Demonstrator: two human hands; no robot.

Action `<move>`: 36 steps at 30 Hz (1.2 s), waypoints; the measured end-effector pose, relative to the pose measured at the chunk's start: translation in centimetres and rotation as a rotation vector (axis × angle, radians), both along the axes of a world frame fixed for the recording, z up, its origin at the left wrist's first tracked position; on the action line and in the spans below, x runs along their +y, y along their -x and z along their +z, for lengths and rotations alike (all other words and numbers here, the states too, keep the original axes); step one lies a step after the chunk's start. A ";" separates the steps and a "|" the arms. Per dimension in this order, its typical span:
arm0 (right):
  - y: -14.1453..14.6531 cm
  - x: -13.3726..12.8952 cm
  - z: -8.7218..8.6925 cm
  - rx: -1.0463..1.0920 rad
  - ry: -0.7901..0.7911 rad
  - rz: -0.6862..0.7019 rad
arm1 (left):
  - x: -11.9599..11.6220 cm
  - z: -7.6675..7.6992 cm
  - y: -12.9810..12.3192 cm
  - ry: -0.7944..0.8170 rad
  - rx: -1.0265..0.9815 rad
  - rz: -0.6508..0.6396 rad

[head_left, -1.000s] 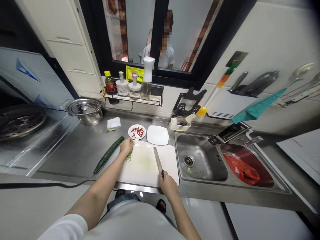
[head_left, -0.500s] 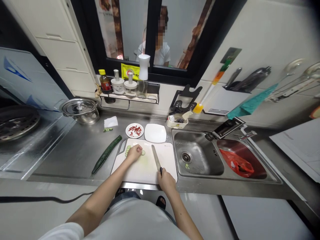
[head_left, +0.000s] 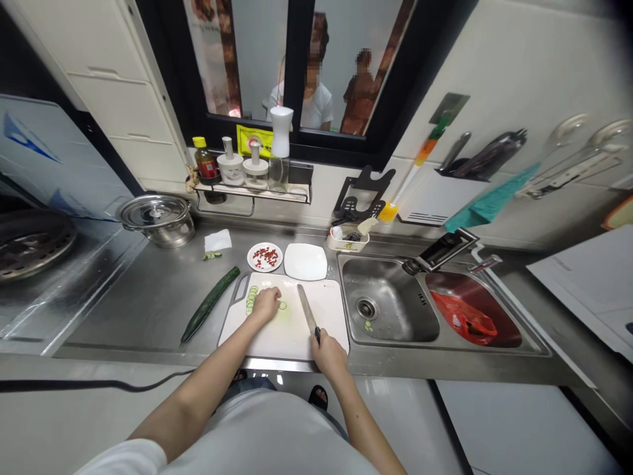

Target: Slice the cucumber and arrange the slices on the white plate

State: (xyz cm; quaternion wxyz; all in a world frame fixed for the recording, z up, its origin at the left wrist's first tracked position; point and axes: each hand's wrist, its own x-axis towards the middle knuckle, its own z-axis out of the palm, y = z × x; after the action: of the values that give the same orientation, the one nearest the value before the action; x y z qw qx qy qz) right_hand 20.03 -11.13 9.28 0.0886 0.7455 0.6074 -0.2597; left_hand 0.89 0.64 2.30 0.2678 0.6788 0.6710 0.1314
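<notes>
We note right fingers [head_left: 320,348] closed round the knife [head_left: 307,308], blade over the cutting board [head_left: 297,340]. Left fingers [head_left: 273,295] curl beside a cucumber slice [head_left: 283,305]; whether they grip, we cannot tell.

Dark green cucumber [head_left: 210,305], pale green slices [head_left: 251,301], white board [head_left: 326,310]; knife handle [head_left: 317,335] seemingly black.

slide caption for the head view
Kitchen knife in right hand, left hand beside cucumber slices on a cutting board.
</notes>
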 end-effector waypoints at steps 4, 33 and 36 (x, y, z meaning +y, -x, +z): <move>-0.2 -0.7 0.8 -0.015 -0.025 0.015 | 0.5 -0.5 0.3 0.045 -0.081 0.052; -0.1 -2.7 1.8 -0.047 0.018 0.191 | 1.4 -1.1 0.5 0.114 -0.102 0.108; 0.4 -2.7 1.9 -0.076 0.040 0.201 | 1.5 -1.2 0.5 0.112 -0.101 0.108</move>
State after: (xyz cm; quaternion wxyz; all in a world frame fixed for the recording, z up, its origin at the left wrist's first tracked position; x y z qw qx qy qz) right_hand 19.60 -13.80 11.21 0.1519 0.6883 0.6699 -0.2333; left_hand 0.42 2.10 1.14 0.3316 0.6179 0.6987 0.1420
